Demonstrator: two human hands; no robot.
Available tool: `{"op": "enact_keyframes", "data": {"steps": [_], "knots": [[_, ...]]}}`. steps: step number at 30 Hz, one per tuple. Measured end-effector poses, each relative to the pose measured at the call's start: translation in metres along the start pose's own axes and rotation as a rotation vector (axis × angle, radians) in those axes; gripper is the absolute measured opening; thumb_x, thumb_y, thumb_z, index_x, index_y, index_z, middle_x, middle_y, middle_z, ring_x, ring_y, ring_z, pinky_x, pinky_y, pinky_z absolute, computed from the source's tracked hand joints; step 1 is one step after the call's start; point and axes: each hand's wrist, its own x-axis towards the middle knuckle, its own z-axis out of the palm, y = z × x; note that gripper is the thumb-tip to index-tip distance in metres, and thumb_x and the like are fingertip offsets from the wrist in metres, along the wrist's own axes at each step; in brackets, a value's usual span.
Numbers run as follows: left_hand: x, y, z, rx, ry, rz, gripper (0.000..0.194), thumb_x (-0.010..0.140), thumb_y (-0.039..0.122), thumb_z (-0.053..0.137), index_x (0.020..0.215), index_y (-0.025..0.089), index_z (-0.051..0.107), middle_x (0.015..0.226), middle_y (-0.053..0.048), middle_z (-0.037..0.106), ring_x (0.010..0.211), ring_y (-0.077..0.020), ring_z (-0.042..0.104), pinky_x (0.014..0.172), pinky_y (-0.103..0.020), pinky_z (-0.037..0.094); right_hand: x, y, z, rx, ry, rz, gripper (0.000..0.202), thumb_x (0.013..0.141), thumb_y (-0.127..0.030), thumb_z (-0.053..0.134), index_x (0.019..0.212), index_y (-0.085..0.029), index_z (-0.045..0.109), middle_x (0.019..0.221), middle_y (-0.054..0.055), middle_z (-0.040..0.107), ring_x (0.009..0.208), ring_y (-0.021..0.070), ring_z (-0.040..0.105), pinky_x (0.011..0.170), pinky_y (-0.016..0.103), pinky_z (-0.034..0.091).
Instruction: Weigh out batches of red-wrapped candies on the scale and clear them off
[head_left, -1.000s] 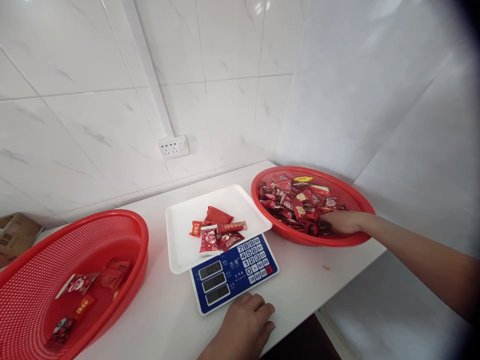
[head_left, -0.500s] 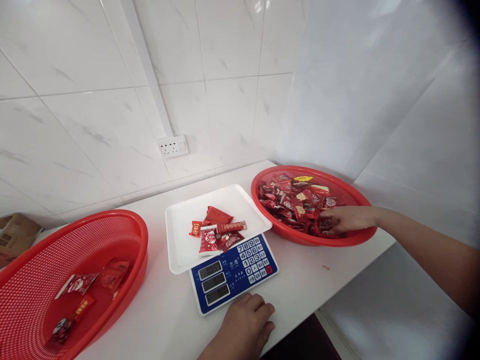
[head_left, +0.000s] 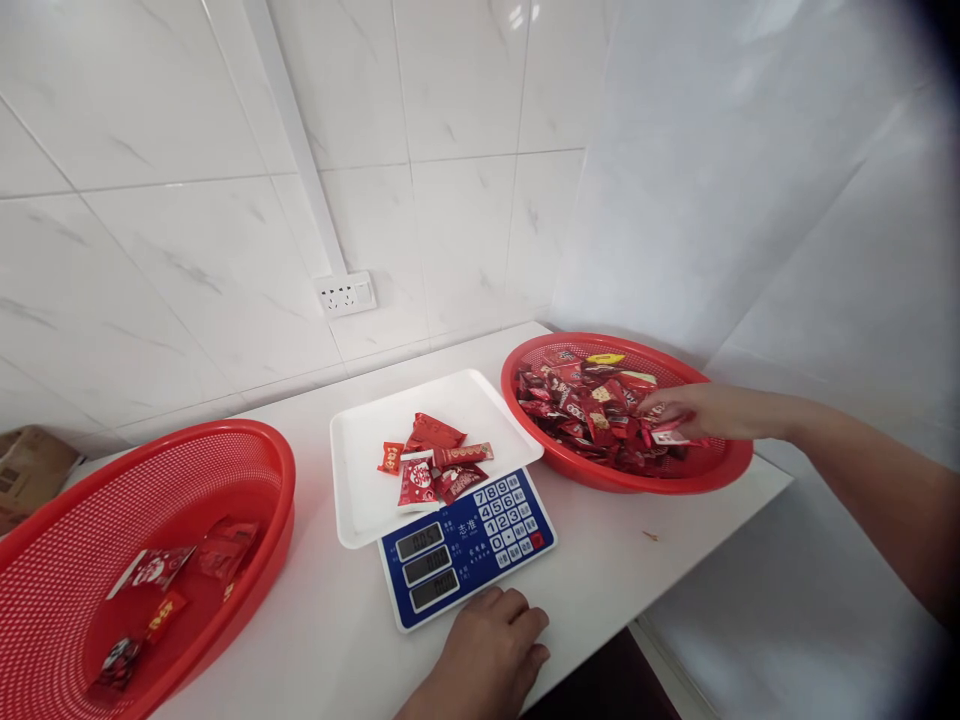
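Observation:
My right hand (head_left: 697, 408) is over the right red basket (head_left: 637, 483), fingers closed on a small snack packet (head_left: 670, 437) with a pale end. Beneath it lies a heap of mostly red wrapped snacks (head_left: 577, 410). My left hand (head_left: 496, 640) rests on the table against the front edge of the blue digital scale (head_left: 469, 550), fingers curled with nothing visible in them. On the scale's white tray (head_left: 367, 420) several red packets (head_left: 439, 465) lie grouped together.
At the left stands a second red basket (head_left: 255, 440) with a few packets (head_left: 154, 570) inside. A cardboard box (head_left: 34, 470) sits behind it. The white table (head_left: 337, 610) meets a tiled wall with a socket (head_left: 346, 293). A tiny scrap (head_left: 650, 536) lies near the table's front edge.
My right hand has lifted slightly from the heap and shifted right, with a packet now showing in its fingers. My left hand stays where it was.

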Motion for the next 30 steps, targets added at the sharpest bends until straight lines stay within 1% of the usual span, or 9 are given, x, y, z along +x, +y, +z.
{"op": "enact_keyframes", "data": {"steps": [2,6,12,17,19,21,23,26,30], "knots": [[0.0,0.0,0.001,-0.001,0.006,0.0,0.023,0.078,0.018,0.063,0.1,0.021,0.058,0.092,-0.003,0.065,0.083,-0.0202,0.06,0.073,-0.029,0.049,-0.004,-0.005,-0.002,0.036,0.011,-0.026,0.051,0.069,-0.032,0.053,0.118,-0.02,0.05,0.125,0.012,0.056,0.118,0.0266,0.049,0.088,0.028,0.046],[0.001,0.0,-0.001,0.0,0.002,-0.001,0.023,0.078,0.018,0.062,0.1,0.022,0.058,0.092,-0.003,0.065,0.084,-0.0201,0.06,0.073,-0.029,0.049,-0.004,-0.007,0.001,-0.008,0.048,-0.066,0.049,0.07,-0.029,0.051,0.119,-0.02,0.051,0.129,0.009,0.054,0.12,0.0255,0.047,0.091,0.027,0.044],[0.0,0.001,-0.003,0.001,0.005,-0.002,0.022,0.078,0.018,0.061,0.1,0.022,0.058,0.093,-0.003,0.065,0.084,-0.0194,0.06,0.072,-0.027,0.049,0.0,-0.011,0.005,-0.074,0.082,-0.055,0.047,0.07,-0.027,0.049,0.116,-0.02,0.055,0.128,0.008,0.055,0.118,0.0278,0.049,0.091,0.029,0.044],[0.0,0.002,-0.003,0.009,0.004,0.004,0.022,0.078,0.018,0.061,0.1,0.021,0.058,0.093,-0.003,0.064,0.083,-0.02,0.06,0.072,-0.029,0.049,-0.003,-0.02,0.005,-0.087,0.099,-0.034,0.045,0.074,-0.032,0.047,0.116,-0.019,0.056,0.128,0.008,0.056,0.119,0.0272,0.049,0.093,0.03,0.043],[0.0,0.002,-0.003,0.007,0.002,0.003,0.022,0.079,0.018,0.062,0.1,0.021,0.058,0.093,-0.003,0.064,0.083,-0.0199,0.06,0.072,-0.029,0.049,-0.004,-0.023,0.007,-0.091,0.108,-0.036,0.046,0.077,-0.034,0.045,0.118,-0.018,0.055,0.13,0.008,0.054,0.119,0.0273,0.048,0.094,0.031,0.043],[-0.001,0.002,-0.003,0.004,0.002,0.001,0.022,0.079,0.018,0.062,0.1,0.021,0.058,0.093,-0.003,0.064,0.083,-0.0196,0.06,0.072,-0.028,0.049,-0.003,-0.024,0.009,-0.101,0.126,-0.037,0.047,0.078,-0.037,0.043,0.12,-0.019,0.054,0.133,0.008,0.051,0.121,0.0279,0.046,0.096,0.033,0.042],[-0.002,0.002,-0.002,0.001,0.008,0.005,0.021,0.079,0.02,0.061,0.1,0.022,0.057,0.093,-0.003,0.064,0.083,-0.0191,0.06,0.072,-0.028,0.048,-0.001,-0.021,0.012,-0.107,0.188,-0.041,0.048,0.079,-0.043,0.041,0.121,-0.022,0.053,0.136,0.005,0.049,0.123,0.0286,0.044,0.098,0.035,0.041],[-0.004,0.001,-0.003,0.002,0.027,0.021,0.019,0.082,0.024,0.06,0.1,0.022,0.056,0.093,-0.002,0.063,0.083,-0.0182,0.059,0.073,-0.027,0.047,0.002,-0.014,0.019,-0.086,0.33,-0.068,0.049,0.079,-0.052,0.04,0.12,-0.03,0.052,0.138,0.001,0.046,0.125,0.0294,0.042,0.099,0.038,0.041],[-0.005,0.0,-0.007,0.019,0.032,0.042,0.02,0.085,0.026,0.057,0.104,0.021,0.056,0.093,-0.002,0.063,0.082,-0.0172,0.059,0.073,-0.026,0.046,0.007,-0.006,0.03,-0.089,0.482,-0.125,0.048,0.079,-0.056,0.038,0.123,-0.038,0.045,0.137,-0.005,0.047,0.126,0.0265,0.042,0.098,0.034,0.044]]}}
